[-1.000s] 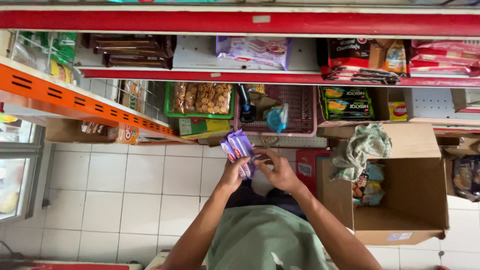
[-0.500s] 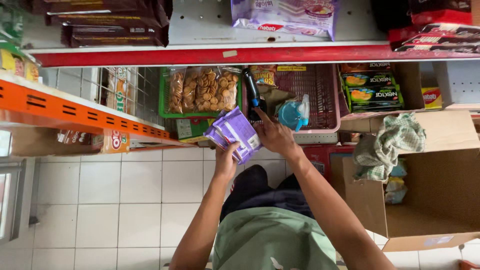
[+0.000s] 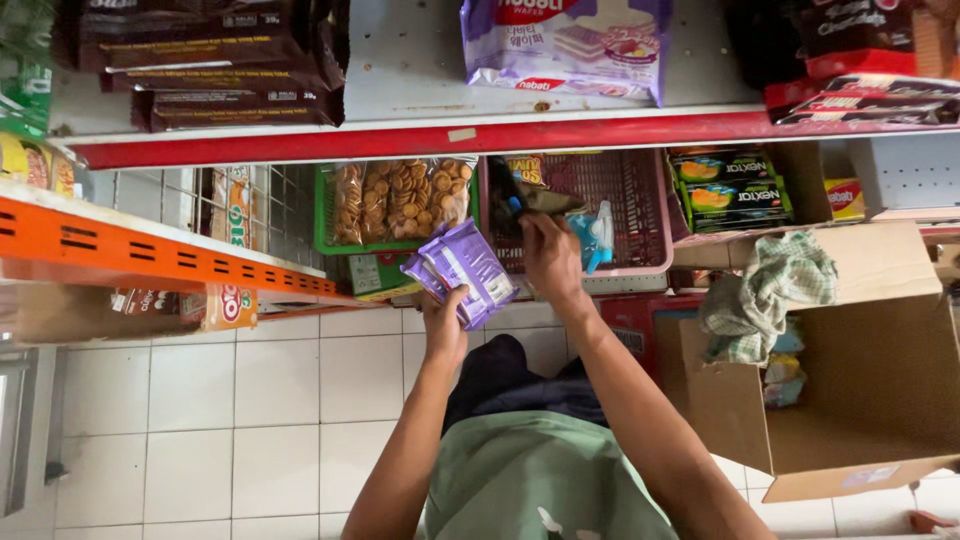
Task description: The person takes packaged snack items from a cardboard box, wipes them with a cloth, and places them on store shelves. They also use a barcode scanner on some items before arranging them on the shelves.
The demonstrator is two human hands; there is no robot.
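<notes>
My left hand (image 3: 445,325) grips a stack of purple snack packets (image 3: 463,270), held up in front of the lower shelf. My right hand (image 3: 550,255) reaches forward to the pink plastic basket (image 3: 655,230) and closes on a dark flat packet (image 3: 545,200) at the basket's front left. A blue-capped spray bottle (image 3: 597,232) lies in the basket just right of that hand.
A green basket (image 3: 330,215) with bagged round biscuits sits left of the pink one. Above runs a red shelf edge (image 3: 420,140) with brown and purple packs. An orange shelf (image 3: 150,255) juts out at left. An open cardboard box (image 3: 880,390) with a checked cloth (image 3: 765,295) stands at right.
The view has moved closer to the shelves. My right hand left the purple packets and reached into the pink basket; my left hand keeps the packets raised.
</notes>
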